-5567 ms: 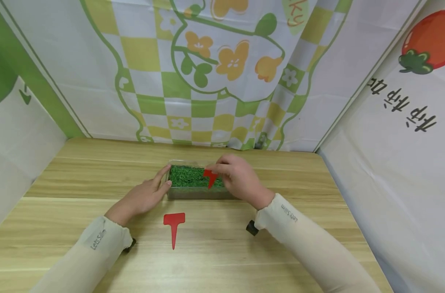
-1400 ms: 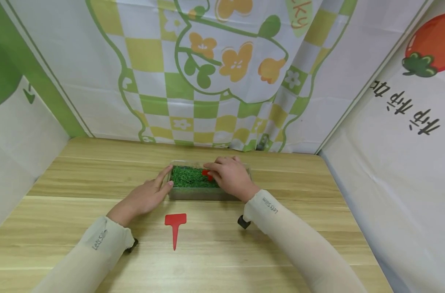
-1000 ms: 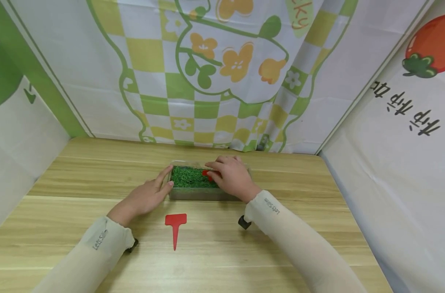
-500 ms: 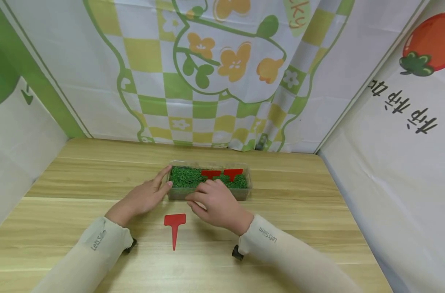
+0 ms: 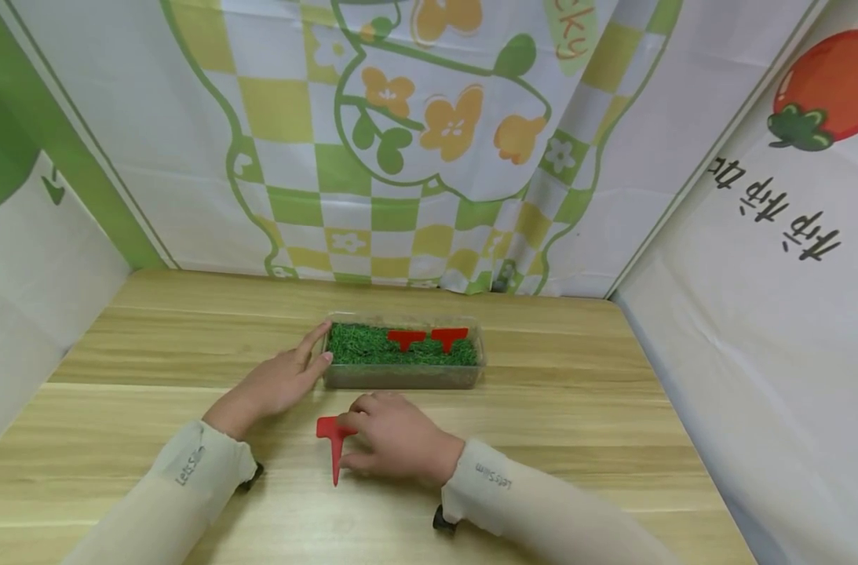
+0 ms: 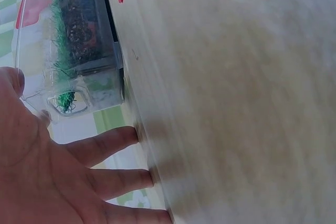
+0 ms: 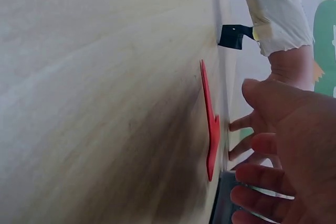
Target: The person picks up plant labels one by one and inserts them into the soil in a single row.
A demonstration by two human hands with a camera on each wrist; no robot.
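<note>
A clear plastic box (image 5: pixel 403 378) holds green artificial grass (image 5: pixel 358 345) over dark filling. Two red T-shaped plant labels stand in the grass, a right label (image 5: pixel 448 337) and a middle label (image 5: pixel 406 339). My left hand (image 5: pixel 276 384) steadies the box's left end with thumb and index finger; in the left wrist view its other fingers (image 6: pixel 118 179) are straight, tips on the table. A third red plant label (image 5: pixel 336 447) lies flat in front of the box. My right hand (image 5: pixel 393 439) hovers just over it, fingers loosely bent and apart from it in the right wrist view.
The wooden table (image 5: pixel 556 408) extends around the box on all sides. Behind it hangs a checkered curtain (image 5: pixel 400 212), with printed white sheets (image 5: pixel 761 314) at the sides. A black wrist-camera mount (image 5: pixel 443 519) sits under the right cuff.
My right hand pushed the middle plant label down into the grass and let go of it. It then moved toward me to the loose label. My left hand stayed at the box.
</note>
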